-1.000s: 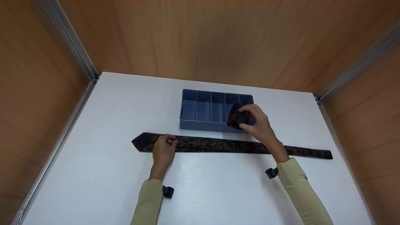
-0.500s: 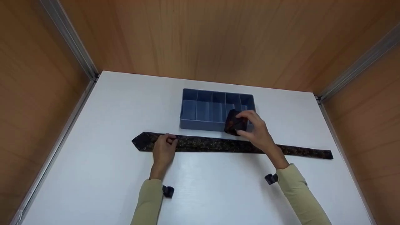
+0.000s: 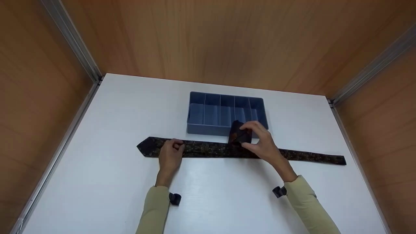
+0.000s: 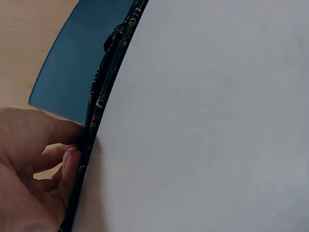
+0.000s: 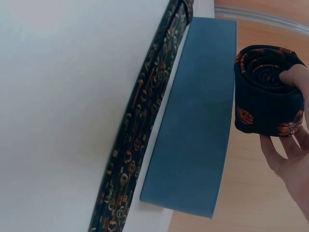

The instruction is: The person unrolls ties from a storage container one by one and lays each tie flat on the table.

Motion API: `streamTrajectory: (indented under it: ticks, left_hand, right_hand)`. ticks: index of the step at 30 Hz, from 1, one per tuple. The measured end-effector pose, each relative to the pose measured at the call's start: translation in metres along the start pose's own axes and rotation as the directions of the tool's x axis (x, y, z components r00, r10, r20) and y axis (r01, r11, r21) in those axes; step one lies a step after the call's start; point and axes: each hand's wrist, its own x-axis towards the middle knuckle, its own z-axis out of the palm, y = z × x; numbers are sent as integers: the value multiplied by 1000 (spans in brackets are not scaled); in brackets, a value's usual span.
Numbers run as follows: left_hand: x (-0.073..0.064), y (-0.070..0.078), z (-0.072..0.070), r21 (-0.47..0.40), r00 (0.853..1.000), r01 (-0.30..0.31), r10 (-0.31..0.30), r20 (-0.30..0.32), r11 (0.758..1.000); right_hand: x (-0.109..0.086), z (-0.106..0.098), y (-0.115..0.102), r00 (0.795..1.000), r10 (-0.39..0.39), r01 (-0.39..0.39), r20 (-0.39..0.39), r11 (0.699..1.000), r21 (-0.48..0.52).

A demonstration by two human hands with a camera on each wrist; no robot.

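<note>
A dark necktie (image 3: 206, 149) with a small gold pattern lies stretched flat across the white table, its pointed wide end at the left. My left hand (image 3: 170, 156) rests near that end, thumb and fingertips pinching the necktie (image 4: 100, 99). Between the thumb and fingers of my right hand (image 3: 265, 146) is a second necktie (image 5: 268, 111), dark with orange flowers and rolled into a coil. In the head view the rolled necktie (image 3: 240, 133) overlaps the middle of the flat one and the box's front edge. The right wrist view shows the coil's spiral end facing up.
Behind the flat necktie stands a blue box (image 3: 208, 130) divided into several compartments. Wooden panels (image 3: 208, 42) rise at the back and sides of the white table (image 3: 208, 198). Small black devices sit at both wrists.
My right hand has drawn the rolled necktie from over the box's right compartments toward me and slightly left, over the flat necktie. The left hand has stayed in place.
</note>
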Motion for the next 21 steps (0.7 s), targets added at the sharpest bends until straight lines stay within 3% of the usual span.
streamTrajectory:
  ticks: [11, 21]
  left_hand:
    - [-1, 1, 2, -18, 1000, 30, -30, -4, 999]
    - [-4, 2, 1, -94, 1000, 8, -9, -14, 996]
  right_hand:
    - [-7, 14, -4, 999, -29, 28, 32, 999, 45]
    - [-15, 26, -6, 998, -16, 14, 66, 999, 30]
